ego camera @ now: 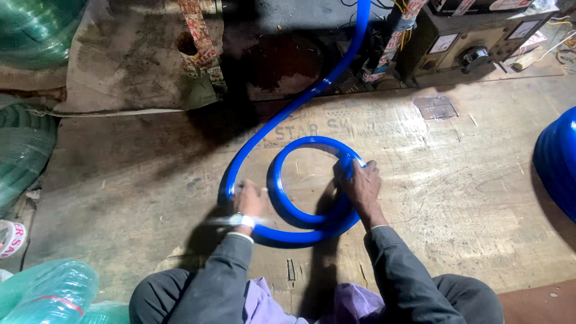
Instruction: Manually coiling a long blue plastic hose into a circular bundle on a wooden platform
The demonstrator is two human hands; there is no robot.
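Blue glossy plastic hose [282, 198] lies curled in a flat loop on the worn brown plywood floor [456, 198], directly in front of the seated person's knees. From the loop's left side its free length runs up and away to the right, toward the dark machine with dials [474, 36] at the far edge. The left hand [249, 204] rests on the outer turn at the loop's left, where the incoming length meets the coil; motion blur hides whether its fingers are spread or clamped on the hose. The right hand [360, 183] sits on the loop's right side, fingers curled down over the inner turn and pressing it to the floor. So the coil lies between the two hands, its incoming length nearer the left one. A finished blue hose coil [558, 162] sits well apart at the right edge, and green translucent hose coils [24, 150] are stacked at the left.
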